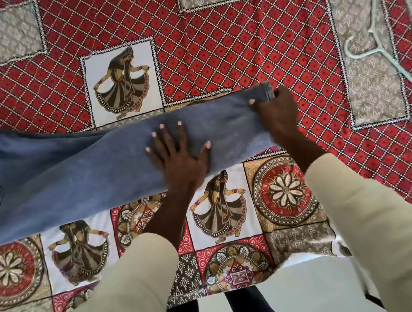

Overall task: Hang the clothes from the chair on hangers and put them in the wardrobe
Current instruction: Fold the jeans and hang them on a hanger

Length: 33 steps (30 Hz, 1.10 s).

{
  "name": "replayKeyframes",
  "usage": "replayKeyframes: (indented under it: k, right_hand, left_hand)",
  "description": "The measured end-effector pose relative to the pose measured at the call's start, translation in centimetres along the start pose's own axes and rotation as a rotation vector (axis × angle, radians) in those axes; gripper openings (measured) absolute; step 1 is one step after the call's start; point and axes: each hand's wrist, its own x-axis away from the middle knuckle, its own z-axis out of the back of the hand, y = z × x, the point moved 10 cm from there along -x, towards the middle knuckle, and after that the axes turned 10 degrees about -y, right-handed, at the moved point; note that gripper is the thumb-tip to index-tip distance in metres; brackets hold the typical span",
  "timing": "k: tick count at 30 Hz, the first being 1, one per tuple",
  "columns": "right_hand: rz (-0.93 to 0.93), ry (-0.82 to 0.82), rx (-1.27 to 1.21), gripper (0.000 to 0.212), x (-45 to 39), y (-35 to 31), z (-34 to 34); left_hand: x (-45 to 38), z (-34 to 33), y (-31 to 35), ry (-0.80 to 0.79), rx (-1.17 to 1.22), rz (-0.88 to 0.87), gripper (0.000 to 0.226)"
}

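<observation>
Closest to me are the two cream sleeves, reaching out over the edge of the patterned bedspread. Across it, running from nine o'clock toward three, lies a pair of blue jeans, folded lengthwise with a back pocket showing at the far left. The left hand lies flat on the leg, fingers spread wide and straight, pressing the cloth down. Just at its two o'clock, the right hand pinches the hem end of the leg, thumb on top, the other fingers curled round the edge. So the denim sits under one palm and within the grasp of the other.

I would judge the jeans fairly heavy for clothing, thick and limp rather than stiff, not slippery, nothing to break. They look best taken at the hem and at mid-leg, where a fold could drape over a bar.

A pale green hanger lies at two o'clock, well apart from both hands, untouched. No wardrobe is in sight.
</observation>
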Motion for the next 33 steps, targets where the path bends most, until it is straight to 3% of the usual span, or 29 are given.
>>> replayKeyframes:
  k: [3, 5, 6, 8, 10, 12, 14, 16, 20, 23, 26, 29, 33]
  right_hand:
    - [-0.190, 0.054, -0.007, 0.051, 2.0, 4.1, 1.1]
    - [-0.217, 0.076, 0.183, 0.054, 3.2, 4.3, 0.9]
    - [-0.159, 0.105, 0.351, 0.056, 3.6, 2.8, 0.7]
    - [0.148, 0.149, 0.576, 0.064, 4.3, -1.9, -0.8]
    - [0.497, 0.012, 0.694, 0.058, 5.5, -5.7, -4.9]
    - [0.603, -0.209, 0.731, 0.050, 5.4, -5.6, -8.8]
    - [0.541, -0.274, 0.685, 0.046, 4.4, -4.3, -9.9]
    - [0.449, -0.223, 0.584, 0.040, 3.5, -3.4, -9.6]
    - [0.374, -0.135, 0.556, 0.036, 2.9, -3.4, -9.7]
    - [0.336, -0.111, 0.560, 0.033, 2.8, -3.2, -9.9]
    - [0.294, -0.093, 0.579, 0.032, 2.5, -2.7, -10.0]
    - [0.267, -0.058, 0.594, 0.035, 2.9, -2.6, -10.0]
    - [0.216, 0.024, 0.714, 0.068, 4.8, -1.6, -10.0]
  left_hand:
    - [-0.3, -2.3, 1.0, -0.168, -0.048, -0.087, 0.099]
    - [-0.5, -2.9, 0.7, -0.227, -0.071, -0.129, 0.107]
    - [-0.6, -2.9, 0.6, -0.239, -0.079, -0.156, 0.107]
    - [-0.5, -2.2, 0.5, -0.225, -0.049, -0.199, 0.094]
    - [-0.1, 0.3, -0.4, -0.134, 0.203, -0.172, 0.070]
    - [0.1, 3.6, -3.1, 0.032, 0.549, -0.071, 0.049]
    - [-0.3, 7.3, -6.3, 0.200, 0.527, -0.005, 0.037]
    - [-1.8, 10.4, -10.0, 0.309, 0.291, 0.045, 0.038]
    - [-5.5, 11.5, -17.2, 0.102, -0.120, 0.155, 0.031]
    - [-6.3, 11.2, -18.6, 0.049, -0.221, 0.116, 0.024]
    - [-6.0, 12.3, -18.5, 0.162, -0.210, 0.134, 0.024]
    - [-6.0, 11.6, -19.2, 0.166, -0.002, 0.236, 0.029]
    - [-5.7, 9.0, -19.1, 0.162, 0.307, 0.321, 0.036]
